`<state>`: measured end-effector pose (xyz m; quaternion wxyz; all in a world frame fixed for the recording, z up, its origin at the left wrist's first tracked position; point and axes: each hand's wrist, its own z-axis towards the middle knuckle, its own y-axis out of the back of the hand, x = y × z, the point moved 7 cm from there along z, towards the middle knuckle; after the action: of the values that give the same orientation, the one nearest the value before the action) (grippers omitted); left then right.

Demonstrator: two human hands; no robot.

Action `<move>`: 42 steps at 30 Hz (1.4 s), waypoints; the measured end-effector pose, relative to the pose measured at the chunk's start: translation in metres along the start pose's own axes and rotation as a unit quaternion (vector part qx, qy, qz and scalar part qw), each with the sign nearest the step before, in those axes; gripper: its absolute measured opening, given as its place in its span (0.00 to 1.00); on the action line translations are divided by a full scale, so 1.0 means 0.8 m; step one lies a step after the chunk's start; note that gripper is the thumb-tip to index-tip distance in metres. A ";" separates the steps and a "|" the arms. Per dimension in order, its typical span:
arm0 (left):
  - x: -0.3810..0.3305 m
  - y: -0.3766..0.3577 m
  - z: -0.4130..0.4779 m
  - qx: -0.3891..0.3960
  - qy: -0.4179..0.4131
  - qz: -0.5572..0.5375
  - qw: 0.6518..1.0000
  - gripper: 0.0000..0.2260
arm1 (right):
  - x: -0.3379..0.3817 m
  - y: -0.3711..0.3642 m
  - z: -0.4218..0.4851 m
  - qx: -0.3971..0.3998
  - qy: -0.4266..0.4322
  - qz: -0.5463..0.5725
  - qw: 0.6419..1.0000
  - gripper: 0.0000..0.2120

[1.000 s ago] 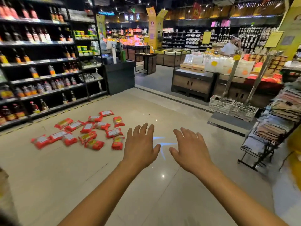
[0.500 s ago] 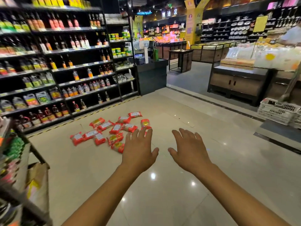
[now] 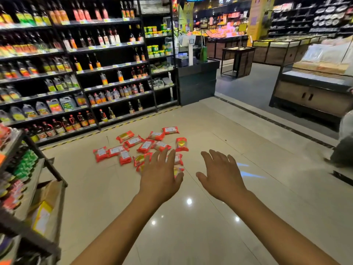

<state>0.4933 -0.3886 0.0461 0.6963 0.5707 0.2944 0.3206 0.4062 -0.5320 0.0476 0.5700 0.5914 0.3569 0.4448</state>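
I have both hands stretched out low in the middle of the frame, backs up, over the pale tiled floor (image 3: 191,232). The left hand (image 3: 160,176) has its fingers straight and slightly spread, and it holds nothing. The right hand (image 3: 222,175), just to the right of it, is spread the same way with the fingertips a little bent, and it is empty too. The thumbs point toward each other, with bare tile between them.

The red packets (image 3: 146,146) lie scattered flat on the floor at the centre of the frame, just above the left hand. Most show a white label and a few show a yellow panel. The left hand's fingers (image 3: 168,155) cover the nearest packets in my view (I cannot tell from this angle whether they touch or only overlap). The right hand is clear of the scatter, and the closest packet is up and to its left.

Dark shelves of bottles (image 3: 76,73) fill the upper left of the frame, and the far packets lie near their foot. At the lower left edge stands a slanted rack (image 3: 55,173) with a cardboard box (image 3: 44,213) on it. A dark counter (image 3: 196,81) sits above the centre, at the end of the shelves. A wooden display stand (image 3: 313,92) is at the upper right. At the right edge a blurred figure (image 3: 345,142) is cut off by the frame.
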 end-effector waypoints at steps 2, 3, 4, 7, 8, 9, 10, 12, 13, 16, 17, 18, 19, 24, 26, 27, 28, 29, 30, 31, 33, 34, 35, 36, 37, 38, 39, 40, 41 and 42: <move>0.003 -0.016 0.029 0.003 0.008 0.001 1.000 0.35 | -0.007 -0.009 0.031 0.007 0.008 -0.001 1.000 0.31; 0.006 -0.024 0.044 0.006 0.013 -0.002 1.000 0.35 | -0.011 -0.013 0.048 0.011 0.010 -0.002 1.000 0.31; 0.009 -0.032 0.060 0.009 0.017 -0.006 1.000 0.35 | -0.014 -0.017 0.065 0.015 0.013 -0.005 1.000 0.31; 0.022 -0.056 0.118 0.006 0.023 -0.016 1.000 0.35 | -0.027 -0.024 0.123 0.022 0.020 -0.021 0.999 0.31; 0.028 -0.062 0.139 0.004 0.025 -0.020 0.999 0.36 | -0.031 -0.025 0.144 0.025 0.021 -0.024 0.999 0.31; 0.033 -0.068 0.163 0.003 0.028 -0.022 0.999 0.36 | -0.035 -0.024 0.166 0.023 0.022 -0.028 0.999 0.31; 0.037 -0.072 0.187 0.003 0.031 -0.023 0.999 0.36 | -0.039 -0.021 0.189 0.020 0.021 -0.032 0.999 0.31; 0.039 -0.078 0.237 0.006 0.029 -0.026 0.999 0.36 | -0.050 -0.014 0.235 0.016 0.016 -0.042 0.999 0.31; 0.038 -0.079 0.261 0.009 0.024 -0.029 0.999 0.36 | -0.056 -0.010 0.257 0.017 0.013 -0.047 0.999 0.31; 0.034 -0.080 0.325 -0.006 0.004 -0.038 0.999 0.34 | -0.075 0.003 0.318 0.008 0.001 -0.061 0.998 0.31; 0.034 -0.081 0.345 -0.008 0.003 -0.043 0.999 0.34 | -0.081 0.005 0.336 0.006 -0.002 -0.062 0.998 0.31; 0.034 -0.084 0.364 -0.005 0.004 -0.044 0.999 0.34 | -0.087 0.006 0.353 0.007 -0.006 -0.062 0.998 0.31; 0.034 -0.088 0.380 0.002 0.005 -0.043 0.999 0.34 | -0.092 0.005 0.368 0.011 -0.009 -0.061 0.998 0.31; 0.027 -0.112 0.458 0.015 0.000 -0.043 0.999 0.33 | -0.126 -0.008 0.442 0.020 -0.012 -0.049 0.999 0.30; 0.024 -0.123 0.490 0.018 0.003 -0.037 0.999 0.33 | -0.142 -0.015 0.473 0.020 -0.007 -0.043 0.999 0.30; 0.021 -0.129 0.507 0.021 0.005 -0.033 0.999 0.33 | -0.151 -0.018 0.490 0.020 -0.003 -0.040 0.999 0.30; 0.018 -0.136 0.523 0.027 0.006 -0.027 0.999 0.34 | -0.160 -0.021 0.508 0.022 0.001 -0.037 0.999 0.30; 0.016 -0.143 0.540 0.032 0.009 -0.018 0.999 0.34 | -0.171 -0.025 0.527 0.025 0.003 -0.033 0.999 0.30; 0.012 -0.150 0.558 0.035 0.012 -0.009 0.999 0.34 | -0.182 -0.027 0.548 0.024 0.007 -0.028 0.999 0.30; 0.009 -0.155 0.579 0.036 0.016 -0.001 0.999 0.34 | -0.193 -0.030 0.571 0.022 0.012 -0.024 0.999 0.31; 0.004 -0.162 0.622 0.035 0.030 0.007 0.999 0.34 | -0.214 -0.033 0.619 0.018 0.027 -0.018 0.999 0.31; 0.001 -0.164 0.645 0.033 0.039 0.010 0.999 0.34 | -0.224 -0.033 0.644 0.018 0.038 -0.014 0.999 0.31; -0.002 -0.165 0.667 0.029 0.049 0.013 0.998 0.34 | -0.233 -0.033 0.669 0.019 0.049 -0.011 0.999 0.31; -0.004 -0.165 0.687 0.024 0.058 0.017 0.998 0.34 | -0.242 -0.032 0.695 0.019 0.059 -0.008 0.998 0.31; -0.006 -0.166 0.708 0.024 0.066 0.020 0.997 0.34 | -0.250 -0.030 0.722 0.019 0.068 -0.005 0.997 0.31; -0.007 -0.168 0.726 0.028 0.074 0.021 0.997 0.34 | -0.257 -0.029 0.747 0.020 0.078 -0.001 0.997 0.31; -0.006 -0.171 0.743 0.034 0.085 0.023 0.996 0.35 | -0.261 -0.029 0.770 0.023 0.088 0.001 0.996 0.31; -0.005 -0.175 0.758 0.036 0.098 0.024 0.994 0.35 | -0.264 -0.031 0.791 0.025 0.101 0.001 0.995 0.31; -0.002 -0.179 0.772 0.035 0.113 0.026 0.993 0.34 | -0.265 -0.034 0.812 0.026 0.115 -0.002 0.993 0.31; 0.001 -0.184 0.784 0.038 0.128 0.027 0.991 0.35 | -0.264 -0.037 0.831 0.030 0.128 -0.002 0.991 0.31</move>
<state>0.9964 -0.7890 0.0113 0.6219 0.5585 0.3778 0.3982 0.9554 -0.9627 0.0230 0.5029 0.5455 0.4412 0.5048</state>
